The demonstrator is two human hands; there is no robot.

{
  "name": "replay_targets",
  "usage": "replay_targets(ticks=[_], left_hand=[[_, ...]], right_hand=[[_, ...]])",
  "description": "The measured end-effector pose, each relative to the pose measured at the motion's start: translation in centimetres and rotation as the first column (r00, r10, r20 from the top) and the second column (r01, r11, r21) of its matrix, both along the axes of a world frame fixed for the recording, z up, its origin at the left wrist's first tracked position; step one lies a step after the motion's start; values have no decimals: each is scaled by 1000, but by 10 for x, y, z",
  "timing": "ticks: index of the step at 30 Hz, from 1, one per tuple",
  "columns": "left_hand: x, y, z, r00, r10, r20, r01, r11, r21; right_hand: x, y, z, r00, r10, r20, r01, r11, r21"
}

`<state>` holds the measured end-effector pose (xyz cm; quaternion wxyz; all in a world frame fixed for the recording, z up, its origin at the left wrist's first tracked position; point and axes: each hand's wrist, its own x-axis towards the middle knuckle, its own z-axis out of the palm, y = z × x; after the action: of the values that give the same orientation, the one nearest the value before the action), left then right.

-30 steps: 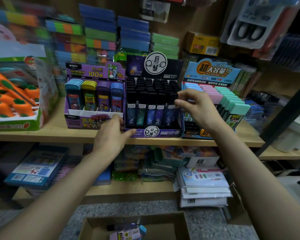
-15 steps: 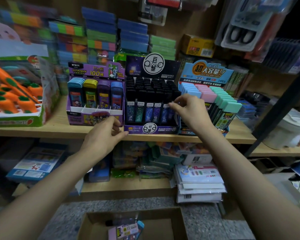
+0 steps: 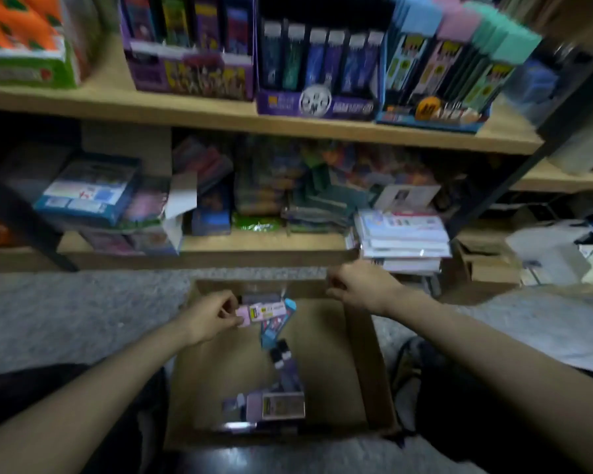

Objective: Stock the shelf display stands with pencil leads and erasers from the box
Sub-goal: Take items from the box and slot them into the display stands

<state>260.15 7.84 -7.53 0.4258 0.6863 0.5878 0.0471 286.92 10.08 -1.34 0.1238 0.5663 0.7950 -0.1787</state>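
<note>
A brown cardboard box (image 3: 367, 357) stands open on the floor below me. My left hand (image 3: 213, 316) is inside it at the far end, pinching a pink eraser (image 3: 261, 311) in a printed sleeve. Blue packs (image 3: 273, 328) and dark lead cases (image 3: 283, 367) lie loose in the box, and another pack (image 3: 281, 405) lies near its front. My right hand (image 3: 356, 285) hovers at the box's far right corner with its fingers curled; whether it grips the rim is unclear. On the upper shelf stand the purple stand (image 3: 189, 59), the black lead stand (image 3: 319, 73) and the blue eraser stand (image 3: 439, 80).
The lower shelf (image 3: 254, 244) is packed with stationery packs and a stack of white booklets (image 3: 403, 237). An orange carrot-themed box (image 3: 28, 39) sits at the upper left. A black shelf post (image 3: 528, 155) slants at the right, with small cartons (image 3: 486, 265) on the grey floor.
My view has dropped from the upper shelf to the box. Both hands have left the black lead stand and come down; the left has closed on a pink eraser.
</note>
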Motion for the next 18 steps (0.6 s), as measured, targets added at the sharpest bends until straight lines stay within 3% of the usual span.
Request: replay_targets(ticks=[2, 6, 9, 12, 14, 18], left_hand=[[-1, -20, -34, 992, 103, 66, -97, 991, -88], [2, -50, -96, 968, 246, 54, -229, 949, -215], [12, -64, -127, 943, 318, 103, -276, 914, -298], [18, -74, -153, 949, 284, 140, -211, 897, -389], [19, -80, -167, 968, 223, 111, -159, 896, -415], [18, -86, -184, 999, 52, -14, -54, 960, -275]], right_hand=[[-2, -9, -38, 998, -50, -28, 47, 992, -119], [-7, -22, -111, 963, -234, -134, 185, 935, -302], [-12, -38, -157, 908, -390, -152, 281, 838, -467], [-25, -61, -193, 869, -476, -134, 296, 719, -629], [-35, -73, -210, 854, -498, -147, 318, 725, -611], [-54, -90, -227, 847, -511, -146, 386, 780, -492]])
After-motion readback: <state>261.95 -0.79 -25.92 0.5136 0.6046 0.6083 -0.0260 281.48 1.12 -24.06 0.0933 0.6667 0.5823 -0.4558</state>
